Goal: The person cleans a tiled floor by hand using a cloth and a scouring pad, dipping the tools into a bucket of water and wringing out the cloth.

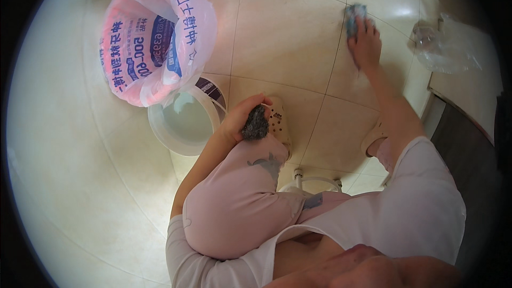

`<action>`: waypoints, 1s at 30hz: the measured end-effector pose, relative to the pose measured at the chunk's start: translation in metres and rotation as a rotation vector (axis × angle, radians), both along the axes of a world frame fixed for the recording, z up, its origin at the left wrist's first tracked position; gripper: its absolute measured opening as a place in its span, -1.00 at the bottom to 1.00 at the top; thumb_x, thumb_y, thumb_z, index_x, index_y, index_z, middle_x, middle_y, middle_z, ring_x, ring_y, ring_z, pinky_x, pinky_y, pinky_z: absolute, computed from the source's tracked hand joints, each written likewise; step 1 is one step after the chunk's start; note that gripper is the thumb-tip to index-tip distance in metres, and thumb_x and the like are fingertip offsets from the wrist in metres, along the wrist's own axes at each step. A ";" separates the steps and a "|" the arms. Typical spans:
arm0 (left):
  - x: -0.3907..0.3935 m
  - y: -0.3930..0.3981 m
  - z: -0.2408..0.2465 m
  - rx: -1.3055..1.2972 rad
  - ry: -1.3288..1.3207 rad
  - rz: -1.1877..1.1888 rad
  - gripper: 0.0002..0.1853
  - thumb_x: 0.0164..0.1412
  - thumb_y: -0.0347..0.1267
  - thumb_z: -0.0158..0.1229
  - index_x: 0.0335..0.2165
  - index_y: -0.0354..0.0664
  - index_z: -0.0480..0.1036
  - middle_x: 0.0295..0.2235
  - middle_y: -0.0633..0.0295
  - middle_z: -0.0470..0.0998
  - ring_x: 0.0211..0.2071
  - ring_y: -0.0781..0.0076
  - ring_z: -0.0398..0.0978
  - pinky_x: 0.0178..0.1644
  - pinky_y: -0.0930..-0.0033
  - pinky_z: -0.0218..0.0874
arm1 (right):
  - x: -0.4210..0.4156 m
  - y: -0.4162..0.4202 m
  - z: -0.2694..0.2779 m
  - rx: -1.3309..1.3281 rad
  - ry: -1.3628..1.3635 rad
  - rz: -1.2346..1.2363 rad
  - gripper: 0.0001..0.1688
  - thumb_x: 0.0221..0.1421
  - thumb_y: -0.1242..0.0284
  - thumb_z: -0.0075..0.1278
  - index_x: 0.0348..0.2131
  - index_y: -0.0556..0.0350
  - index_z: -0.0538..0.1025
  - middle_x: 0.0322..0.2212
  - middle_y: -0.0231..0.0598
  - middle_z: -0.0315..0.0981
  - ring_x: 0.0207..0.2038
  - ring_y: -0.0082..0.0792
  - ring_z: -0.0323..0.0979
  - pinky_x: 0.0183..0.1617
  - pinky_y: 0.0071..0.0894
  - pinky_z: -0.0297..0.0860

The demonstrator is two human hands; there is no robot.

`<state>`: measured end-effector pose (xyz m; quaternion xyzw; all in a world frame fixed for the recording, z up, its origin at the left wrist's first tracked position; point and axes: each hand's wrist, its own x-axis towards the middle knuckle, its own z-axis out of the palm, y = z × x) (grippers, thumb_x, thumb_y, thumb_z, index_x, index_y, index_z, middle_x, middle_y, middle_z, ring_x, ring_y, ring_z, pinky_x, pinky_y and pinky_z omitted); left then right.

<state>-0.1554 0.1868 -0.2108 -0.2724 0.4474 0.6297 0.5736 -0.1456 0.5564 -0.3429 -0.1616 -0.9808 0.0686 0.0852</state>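
Note:
My left hand (244, 116) rests by my knee, holding a dark steel wool scourer (256, 123). At the upper right, my right hand (366, 44) is stretched out and presses a bluish cloth (356, 20) to the beige floor tiles (284, 32); its fingers lie over the cloth's lower end. A white bucket (184, 124) with water in it stands just left of my left forearm. Beyond the bucket is a pink bin (160, 40) lined with a printed plastic bag, its inside partly hidden by the bag's folds.
A clear plastic bag (444, 46) lies at the right, beside a low ledge (464, 92). My beige clogs (278, 122) stand on the tiles. Part of a white wheeled frame (316, 182) shows beneath me. A pale wall or panel curves along the left.

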 end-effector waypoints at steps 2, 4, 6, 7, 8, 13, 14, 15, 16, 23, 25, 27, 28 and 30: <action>-0.004 0.002 0.000 0.024 -0.006 -0.005 -0.70 0.21 -0.18 -0.06 -0.34 -0.23 0.34 -0.59 0.25 0.41 -0.59 0.51 0.37 -0.57 0.47 0.27 | -0.035 0.013 -0.008 0.065 0.006 -0.144 -0.37 -0.13 0.37 -0.03 0.03 -0.09 0.29 0.03 -0.22 0.17 -0.04 0.04 0.23 -0.13 -0.02 0.32; -0.007 0.005 -0.001 0.049 -0.011 -0.004 -0.70 0.21 -0.18 -0.06 -0.34 -0.23 0.34 -0.59 0.25 0.41 -0.58 0.51 0.37 -0.56 0.47 0.27 | -0.070 -0.003 -0.007 0.104 -0.051 -0.245 -0.41 -0.12 0.33 -0.02 0.00 -0.12 0.32 -0.01 -0.30 0.21 -0.08 0.01 0.26 -0.21 0.01 0.34; -0.011 0.009 0.000 0.047 -0.006 -0.002 -0.69 0.21 -0.18 -0.06 -0.34 -0.24 0.34 -0.59 0.25 0.41 -0.58 0.51 0.37 -0.56 0.47 0.26 | -0.082 -0.030 -0.009 0.153 -0.100 -0.111 -0.45 -0.08 0.37 -0.07 0.00 -0.17 0.32 0.00 -0.36 0.18 -0.09 -0.06 0.27 -0.26 -0.04 0.34; -0.014 0.012 0.001 0.036 -0.002 -0.004 -0.69 0.21 -0.17 -0.05 -0.34 -0.24 0.34 -0.59 0.25 0.41 -0.58 0.51 0.37 -0.56 0.47 0.26 | -0.079 -0.045 -0.007 0.160 -0.112 -0.002 -0.46 -0.06 0.38 -0.09 0.00 -0.18 0.33 0.00 -0.36 0.18 -0.08 -0.08 0.27 -0.26 -0.07 0.33; -0.015 0.012 0.002 0.021 0.005 -0.003 -0.69 0.21 -0.17 -0.05 -0.34 -0.24 0.34 -0.59 0.25 0.41 -0.59 0.51 0.36 -0.57 0.47 0.26 | -0.072 -0.067 -0.003 0.134 -0.111 0.098 -0.45 -0.05 0.42 -0.11 0.01 -0.17 0.32 0.02 -0.33 0.17 -0.06 -0.06 0.26 -0.21 -0.04 0.33; -0.017 0.013 -0.004 0.000 -0.007 -0.022 -0.68 0.20 -0.17 -0.04 -0.34 -0.25 0.33 -0.59 0.24 0.41 -0.61 0.51 0.36 -0.59 0.48 0.26 | -0.052 -0.123 0.000 -0.057 -0.017 0.481 -0.40 -0.13 0.50 -0.09 0.00 -0.16 0.33 0.01 -0.32 0.17 0.00 -0.09 0.22 -0.15 -0.03 0.32; -0.017 0.013 -0.005 -0.004 -0.008 -0.030 -0.68 0.20 -0.17 -0.04 -0.34 -0.26 0.33 -0.59 0.24 0.42 -0.62 0.51 0.36 -0.59 0.49 0.26 | -0.054 -0.125 0.000 -0.087 0.008 0.531 -0.39 -0.16 0.51 -0.07 -0.01 -0.16 0.34 0.01 -0.33 0.18 0.00 -0.09 0.22 -0.14 -0.03 0.32; -0.015 0.012 -0.007 -0.005 -0.016 -0.019 -0.68 0.20 -0.17 -0.03 -0.34 -0.26 0.33 -0.59 0.24 0.42 -0.62 0.51 0.36 -0.59 0.49 0.26 | -0.060 -0.123 0.001 -0.076 -0.003 0.532 -0.39 -0.17 0.49 -0.06 -0.01 -0.16 0.34 0.01 -0.34 0.17 0.01 -0.11 0.21 -0.15 -0.06 0.32; -0.014 0.010 -0.007 -0.006 -0.023 -0.008 -0.68 0.20 -0.17 -0.03 -0.34 -0.26 0.33 -0.59 0.24 0.42 -0.62 0.51 0.36 -0.60 0.49 0.26 | -0.075 -0.115 0.005 -0.063 -0.014 0.532 -0.39 -0.17 0.47 -0.05 -0.01 -0.15 0.35 0.01 -0.35 0.16 0.01 -0.13 0.20 -0.15 -0.09 0.32; -0.014 -0.006 -0.006 -0.032 -0.028 0.078 -0.68 0.20 -0.16 -0.04 -0.34 -0.25 0.34 -0.59 0.24 0.42 -0.61 0.51 0.37 -0.59 0.48 0.27 | -0.133 -0.010 0.011 0.116 -0.092 -0.235 -0.20 -0.22 0.19 0.06 0.06 -0.04 0.23 0.09 0.02 0.04 0.14 0.08 0.01 -0.04 0.03 0.29; -0.013 -0.009 -0.006 -0.009 -0.025 0.085 -0.68 0.20 -0.17 -0.04 -0.34 -0.24 0.35 -0.59 0.24 0.42 -0.61 0.51 0.37 -0.58 0.48 0.27 | -0.144 0.005 0.011 0.040 -0.202 -0.334 -0.15 -0.23 0.15 0.07 0.07 0.01 0.20 0.09 0.07 0.02 0.15 0.15 -0.04 0.00 0.03 0.28; -0.014 -0.008 -0.003 -0.003 -0.017 0.083 -0.70 0.20 -0.17 -0.04 -0.35 -0.22 0.36 -0.59 0.26 0.41 -0.61 0.51 0.37 -0.57 0.48 0.27 | -0.162 -0.001 0.000 -0.043 -0.219 -0.266 -0.22 -0.17 0.24 0.03 0.06 0.05 0.18 0.08 -0.01 0.07 0.12 0.12 0.03 0.00 0.00 0.28; -0.016 -0.007 0.000 -0.010 -0.011 0.079 -0.72 0.20 -0.18 -0.05 -0.37 -0.20 0.36 -0.59 0.28 0.41 -0.61 0.51 0.37 -0.56 0.48 0.27 | -0.170 -0.008 -0.002 -0.053 -0.222 -0.189 -0.26 -0.15 0.27 0.02 0.05 0.06 0.19 0.07 -0.03 0.08 0.11 0.10 0.06 0.00 -0.01 0.28; -0.021 -0.008 0.001 -0.008 -0.012 0.078 -0.73 0.19 -0.19 -0.05 -0.38 -0.18 0.37 -0.59 0.29 0.40 -0.61 0.51 0.37 -0.54 0.49 0.26 | -0.179 -0.038 -0.008 0.040 -0.119 0.053 -0.40 -0.09 0.41 -0.06 0.00 0.08 0.23 0.05 -0.09 0.13 0.08 -0.02 0.15 -0.02 -0.04 0.30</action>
